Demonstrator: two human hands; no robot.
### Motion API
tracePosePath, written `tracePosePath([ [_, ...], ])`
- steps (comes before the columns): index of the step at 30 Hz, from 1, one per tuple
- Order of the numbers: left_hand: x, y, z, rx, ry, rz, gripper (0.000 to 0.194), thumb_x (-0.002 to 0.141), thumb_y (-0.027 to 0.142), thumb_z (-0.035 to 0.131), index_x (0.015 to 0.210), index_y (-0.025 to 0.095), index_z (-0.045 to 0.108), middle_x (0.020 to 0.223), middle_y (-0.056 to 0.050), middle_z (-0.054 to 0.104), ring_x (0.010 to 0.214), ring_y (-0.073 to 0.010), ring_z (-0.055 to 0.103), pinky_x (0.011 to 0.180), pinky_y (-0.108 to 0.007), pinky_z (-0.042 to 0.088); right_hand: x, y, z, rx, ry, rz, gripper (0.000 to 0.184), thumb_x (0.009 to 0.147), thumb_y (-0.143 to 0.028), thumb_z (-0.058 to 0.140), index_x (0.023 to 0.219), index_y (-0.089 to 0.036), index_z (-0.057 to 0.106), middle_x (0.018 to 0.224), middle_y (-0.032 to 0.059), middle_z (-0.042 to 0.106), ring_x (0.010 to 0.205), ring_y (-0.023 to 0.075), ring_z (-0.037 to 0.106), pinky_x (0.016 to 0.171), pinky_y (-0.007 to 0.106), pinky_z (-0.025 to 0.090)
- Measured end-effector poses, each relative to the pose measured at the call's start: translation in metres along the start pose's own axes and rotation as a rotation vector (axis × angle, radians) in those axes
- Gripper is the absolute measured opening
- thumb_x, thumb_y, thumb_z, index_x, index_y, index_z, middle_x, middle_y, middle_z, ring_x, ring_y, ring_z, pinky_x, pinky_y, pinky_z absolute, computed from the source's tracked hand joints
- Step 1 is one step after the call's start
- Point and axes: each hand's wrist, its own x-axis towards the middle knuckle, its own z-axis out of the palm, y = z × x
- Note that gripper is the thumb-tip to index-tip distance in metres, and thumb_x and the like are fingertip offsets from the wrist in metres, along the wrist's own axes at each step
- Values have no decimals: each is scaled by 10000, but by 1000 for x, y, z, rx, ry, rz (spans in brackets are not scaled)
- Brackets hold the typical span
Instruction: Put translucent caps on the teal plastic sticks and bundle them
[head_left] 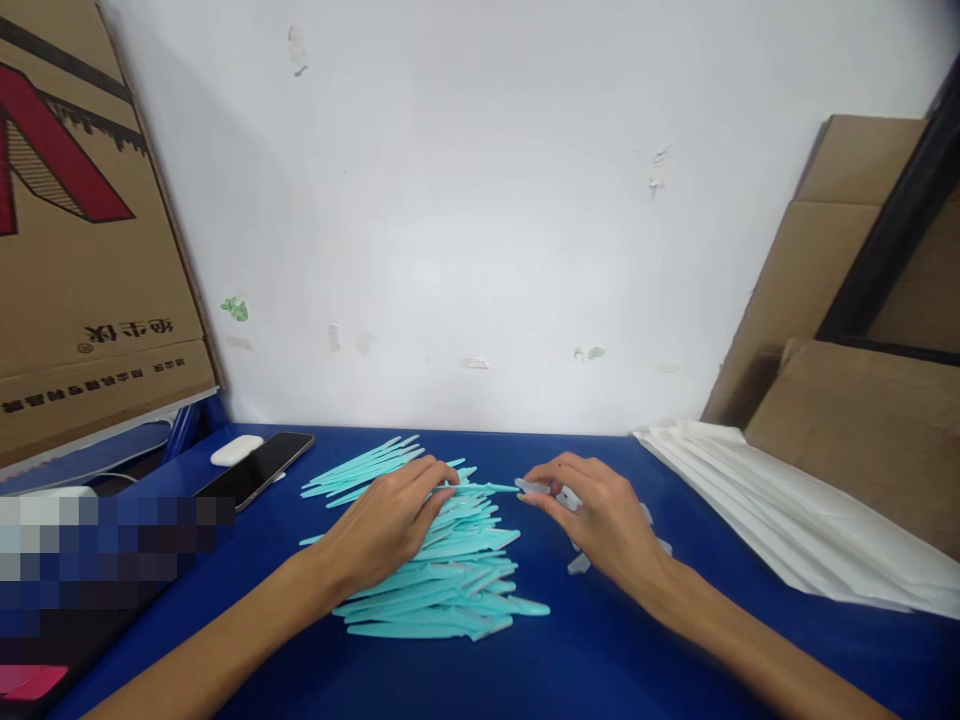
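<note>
My left hand (394, 520) pinches a slim turquoise eyebrow razor (487, 488) by its handle, above a loose pile of similar turquoise razors (431, 590). The held razor points right, toward my other hand. Between thumb and fingers, my right hand (604, 512) grips a small clear plastic cap (534, 486), which meets the razor's tip; whether the tip is inside it I cannot tell. More clear caps (579, 564) lie on the blue table around and under my right hand, partly hidden by it. Another row of turquoise razors (360, 468) lies behind my left hand.
A stack of white paper or bags (787, 520) lies at the right, before cardboard pieces (862, 420). On the left are a phone (262, 470), a white case (237, 450) and a large cardboard box (90, 250). A white wall (465, 220) stands behind the blue table (600, 650).
</note>
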Motion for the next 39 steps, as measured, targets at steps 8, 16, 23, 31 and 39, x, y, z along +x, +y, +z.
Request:
tracePosePath([
  [8,-2,5,-1,-34,-30,37,169,1066,241,401,1138,229,553,1042,-31,634,866,-177,603,736,-294,443,-4,-5,4,74,-17,-44,81,935,-296,696,967,-222,709,890,9,736,754,169,651,713,322,453],
  [16,-4,17,7,-88,10,160,163,1053,174,410,1066,191,571,970,-47,641,822,-170,602,693,-274,450,-10,-19,5,155,71,-224,46,947,-163,662,918,-170,698,757,21,659,655,142,573,640,299,433],
  [23,1,-5,2,60,19,182,276,1071,243,376,1184,196,624,1056,-71,696,957,-206,649,821,-315,505,-6,-22,6,69,82,-188,68,938,-214,686,1003,-199,701,864,30,727,739,168,655,701,312,481],
  [31,8,-70,-26,525,-54,-302,308,992,205,417,1013,155,720,912,-143,739,858,-319,690,767,-409,505,0,-19,-3,22,96,-107,130,987,-184,568,1003,-202,695,908,25,748,775,166,682,736,310,492],
  [39,6,-71,-16,489,-182,-282,265,968,200,442,1002,172,704,975,-142,707,928,-299,665,743,-351,480,-4,-21,-1,33,20,-39,241,1014,-247,506,924,-208,726,799,34,737,675,157,662,661,288,481],
])
